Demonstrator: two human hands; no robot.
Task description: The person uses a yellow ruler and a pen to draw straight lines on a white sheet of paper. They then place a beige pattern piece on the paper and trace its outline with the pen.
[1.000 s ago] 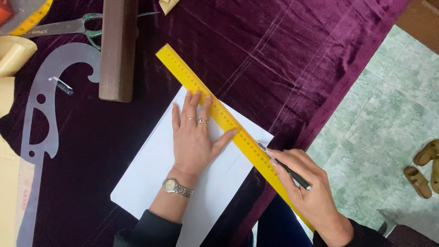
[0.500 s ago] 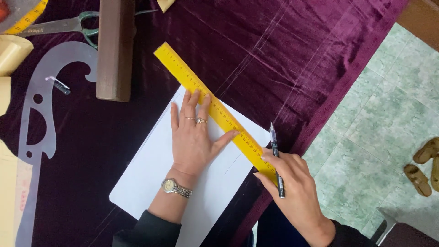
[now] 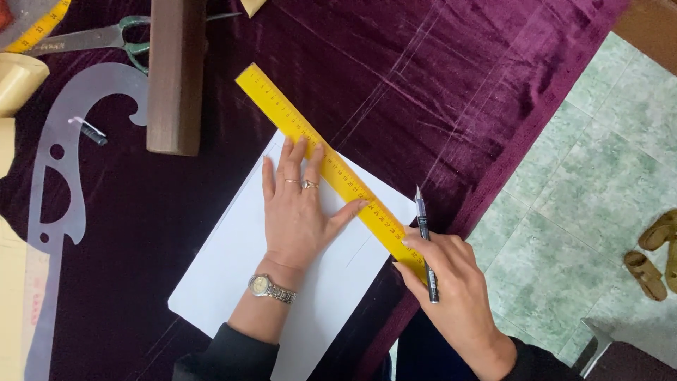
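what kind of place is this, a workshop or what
Likely a tailoring or sewing worktable: purple velvet fabric covers it, with a clear curve template, scissors and a yellow ruler over white paper.

No packages, labels, signs or screens show anywhere in this view
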